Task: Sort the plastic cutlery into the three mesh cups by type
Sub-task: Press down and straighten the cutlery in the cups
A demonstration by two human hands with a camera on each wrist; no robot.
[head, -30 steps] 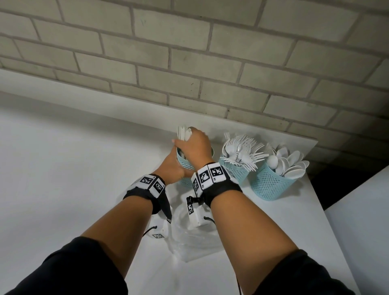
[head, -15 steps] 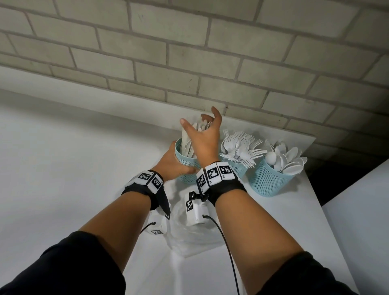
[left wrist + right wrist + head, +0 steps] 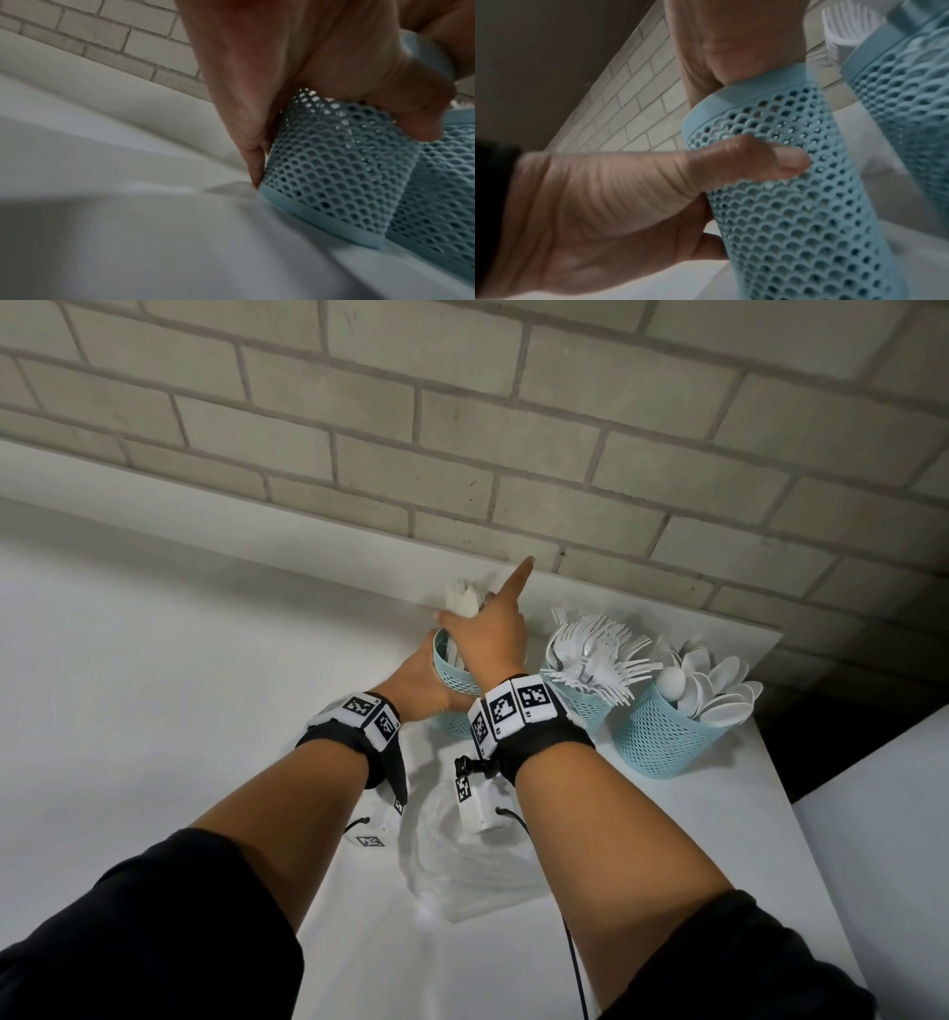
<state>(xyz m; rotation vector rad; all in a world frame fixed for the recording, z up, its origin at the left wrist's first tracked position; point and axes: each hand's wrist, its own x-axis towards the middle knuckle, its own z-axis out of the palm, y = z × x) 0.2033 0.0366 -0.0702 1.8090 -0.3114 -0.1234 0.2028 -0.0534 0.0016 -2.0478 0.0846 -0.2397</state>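
Note:
Three light-blue mesh cups stand in a row on the white table by the brick wall. My left hand (image 3: 418,685) grips the left cup (image 3: 454,683), thumb (image 3: 411,113) across its mesh wall (image 3: 334,172). White knives (image 3: 464,603) stick up from this cup. My right hand (image 3: 488,634) is over its rim, index finger straight toward the wall, thumb out, touching the knives; its other fingers are hidden. The middle cup (image 3: 585,708) is full of forks (image 3: 595,654). The right cup (image 3: 662,742) holds spoons (image 3: 714,690).
A crumpled clear plastic bag (image 3: 462,865) lies on the table (image 3: 154,660) under my wrists. The table's right edge runs just past the spoon cup, with a dark gap and another white surface (image 3: 873,839) beyond. The brick wall (image 3: 462,428) is right behind the cups.
My right hand, curled over the knives a second ago, spread its fingers and now has the index finger stretched out above the cup. The left hand has kept its hold on the cup.

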